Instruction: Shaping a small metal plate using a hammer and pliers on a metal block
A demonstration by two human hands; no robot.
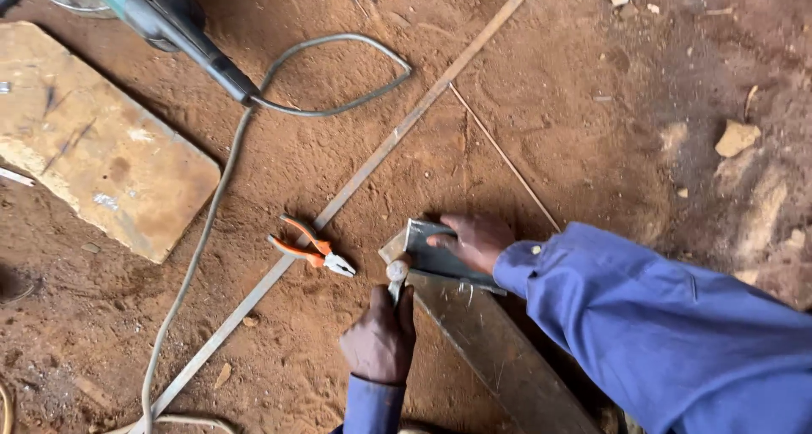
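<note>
A long, scuffed grey metal plate (pixel 499 349) lies on the red dirt floor (pixel 575 104), its near end under a small folded piece of grey sheet metal (pixel 431 252). The right hand (pixel 474 239) presses flat on that piece (fingers spread), while the left hand (pixel 381 337) is closed around a pale-tipped, slim marking tool (pixel 397 273) touching its edge. Orange-handled pliers (pixel 311 249) lie just beside a thin metal strip (pixel 355 184).
</note>
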